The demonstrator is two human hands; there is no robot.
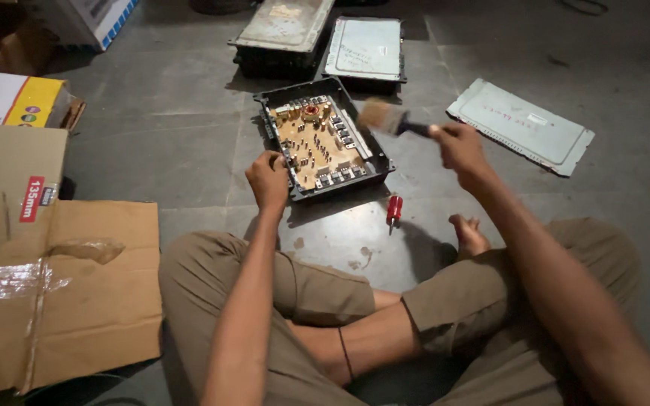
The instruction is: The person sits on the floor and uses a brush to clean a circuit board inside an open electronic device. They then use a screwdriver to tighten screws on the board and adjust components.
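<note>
Brushing an opened circuit unit on the floor

The open black metal case with a tan circuit board (323, 143) lies on the grey tiled floor (174, 128); the left hand (268, 180) grips its near corner, the right hand (457, 144) is closed around a dark-handled paintbrush (385, 119) over the far edge. Light, steady strokes look best; a red-handled screwdriver (393, 210) lies just beside.

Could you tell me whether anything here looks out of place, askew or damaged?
The black case lies open on the floor with its circuit board bare, and a grey cover plate rests askew well to its right. A red screwdriver lies loose by the case. I see no clear damage.
</note>
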